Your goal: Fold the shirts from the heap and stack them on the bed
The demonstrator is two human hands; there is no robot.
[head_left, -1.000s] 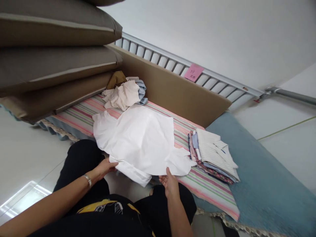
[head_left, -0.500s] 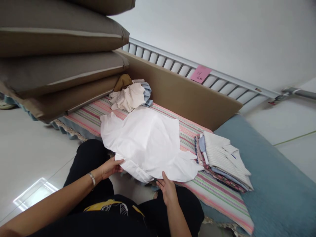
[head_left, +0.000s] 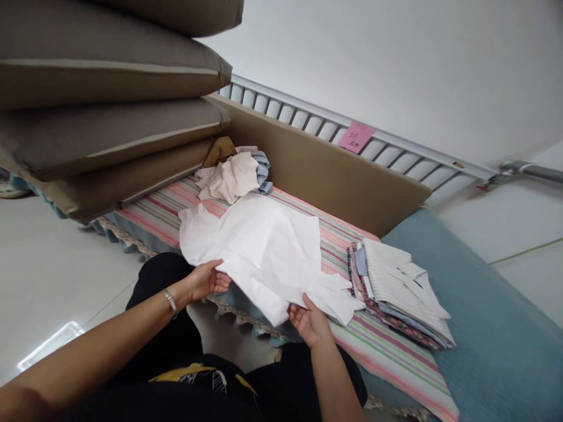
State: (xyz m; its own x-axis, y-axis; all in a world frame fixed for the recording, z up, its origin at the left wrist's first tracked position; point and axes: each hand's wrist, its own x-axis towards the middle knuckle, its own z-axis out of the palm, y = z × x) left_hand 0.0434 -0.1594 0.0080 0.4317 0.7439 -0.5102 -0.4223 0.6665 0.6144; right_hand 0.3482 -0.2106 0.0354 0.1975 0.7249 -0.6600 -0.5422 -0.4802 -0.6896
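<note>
A white shirt (head_left: 272, 240) lies spread over a striped cloth, its near edge raised over the front of the bed. At the left of that edge, my left hand (head_left: 206, 281) pinches the fabric with its thumb on top, a metal bracelet on the wrist. My right hand (head_left: 311, 323) grips the same edge further right, thumb above and fingers curled. Right of the shirt is a stack of folded clothes (head_left: 400, 287) with a cream striped shirt uppermost. Behind its far left corner sits a crumpled pile of clothes (head_left: 233, 176) in beige, brown and light blue.
Thick grey-brown cushions (head_left: 109, 129) are stacked at the left. A brown board (head_left: 325, 176) stands along the back, before a metal rail (head_left: 299, 111) carrying a pink note (head_left: 357, 137). The striped cloth (head_left: 396, 346) covers a blue surface (head_left: 492, 328) with a lace-trimmed edge. My knees are close in front.
Both hands have lifted the shirt's near edge and drawn it away from me, uncovering the bed's lace edge. The right hand has shifted right. The view has turned slightly left.
</note>
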